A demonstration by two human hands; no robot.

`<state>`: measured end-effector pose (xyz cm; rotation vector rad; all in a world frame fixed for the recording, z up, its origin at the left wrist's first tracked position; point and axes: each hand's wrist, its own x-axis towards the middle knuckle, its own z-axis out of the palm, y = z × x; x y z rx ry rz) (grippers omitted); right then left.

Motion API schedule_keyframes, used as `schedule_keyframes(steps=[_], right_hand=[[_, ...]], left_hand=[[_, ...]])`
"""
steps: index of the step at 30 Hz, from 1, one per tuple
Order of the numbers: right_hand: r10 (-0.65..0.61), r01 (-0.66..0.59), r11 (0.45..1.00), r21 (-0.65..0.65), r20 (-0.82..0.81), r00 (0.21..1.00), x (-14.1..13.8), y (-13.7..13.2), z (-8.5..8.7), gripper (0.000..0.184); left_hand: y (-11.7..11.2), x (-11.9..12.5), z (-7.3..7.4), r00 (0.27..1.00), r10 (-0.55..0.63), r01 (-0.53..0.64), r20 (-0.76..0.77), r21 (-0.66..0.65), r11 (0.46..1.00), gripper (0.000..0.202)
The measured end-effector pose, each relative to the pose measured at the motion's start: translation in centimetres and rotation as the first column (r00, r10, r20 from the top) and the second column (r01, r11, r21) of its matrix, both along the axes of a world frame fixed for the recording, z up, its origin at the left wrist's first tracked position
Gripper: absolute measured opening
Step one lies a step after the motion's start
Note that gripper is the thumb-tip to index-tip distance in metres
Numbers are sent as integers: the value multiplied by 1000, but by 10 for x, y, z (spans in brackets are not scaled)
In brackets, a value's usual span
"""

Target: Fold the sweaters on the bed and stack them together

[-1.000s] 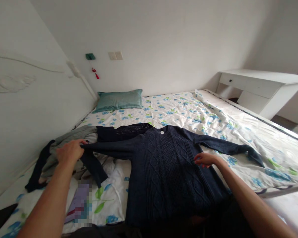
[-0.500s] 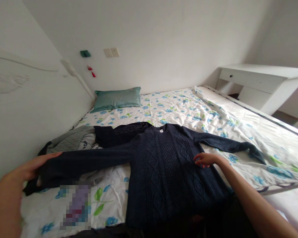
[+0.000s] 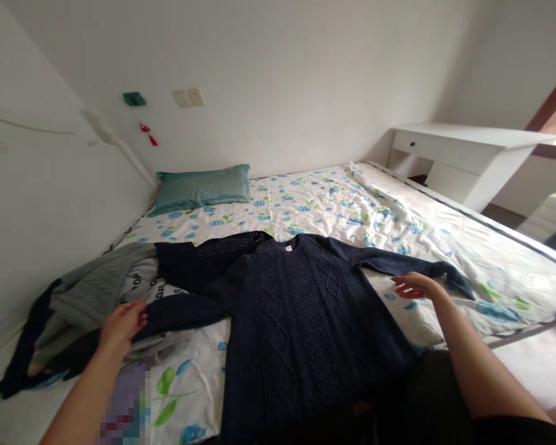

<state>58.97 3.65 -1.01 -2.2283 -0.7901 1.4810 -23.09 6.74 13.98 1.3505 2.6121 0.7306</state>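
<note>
The navy cable-knit sweater was laid out flat, front up, on the floral bed. The left hand was curled around the end of its left sleeve, right beside the grey clothes pile. The right hand hovered loosely open over the other sleeve.

Both forearms are bare and reach forward from the lower edge of the view. The left hand lies low and out to the left, palm down, its fingers curled and pinched together. The right hand is stretched further ahead on the right, palm down, fingers loosely spread and slightly bent.
</note>
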Motion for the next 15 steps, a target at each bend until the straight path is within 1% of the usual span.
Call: schedule_keyframes(steps=[1,2,3,4,5,6,7,8,10,12,13,15], right_hand=[[-86,86,996,2,-3,996,14,-3,-7,37],[-174,174,985,22,-8,985,26,-6,-13,36],[-270,270,961,61,-10,963,37,-9,-20,35],[-373,373,921,111,-19,928,45,-11,-25,35],[-469,468,868,163,-36,882,51,-11,-30,33],[-548,546,811,208,-56,835,56,-11,-33,31],[-607,604,759,242,-74,792,61,-10,-34,30],[-647,644,718,265,-89,757,65,-7,-33,29],[-690,682,669,296,-96,718,75,-1,-28,29],[-713,697,635,333,-94,695,86,6,-19,32],[-726,704,613,358,-95,681,93,8,-13,34],[-743,699,557,448,-108,661,109,10,-2,36]], left_hand=[[-9,23,-13,982,-85,93,169,-36,995,43],[-19,45,-26,908,-167,214,384,-82,973,51],[-29,66,-41,818,-238,349,523,-123,929,62],[-38,86,-55,741,-297,474,602,-155,867,72],[-45,104,-70,693,-343,569,634,-189,800,80],[-51,119,-84,690,-389,625,610,-232,745,86],[-54,132,-96,712,-431,646,555,-277,712,88],[-55,142,-107,741,-465,643,485,-311,700,89],[-53,153,-123,785,-514,615,347,-335,714,89],[-49,154,-132,783,-563,622,265,-326,711,91],[-48,152,-134,770,-589,638,247,-325,698,91],[-48,146,-135,731,-637,680,245,-336,652,92]])
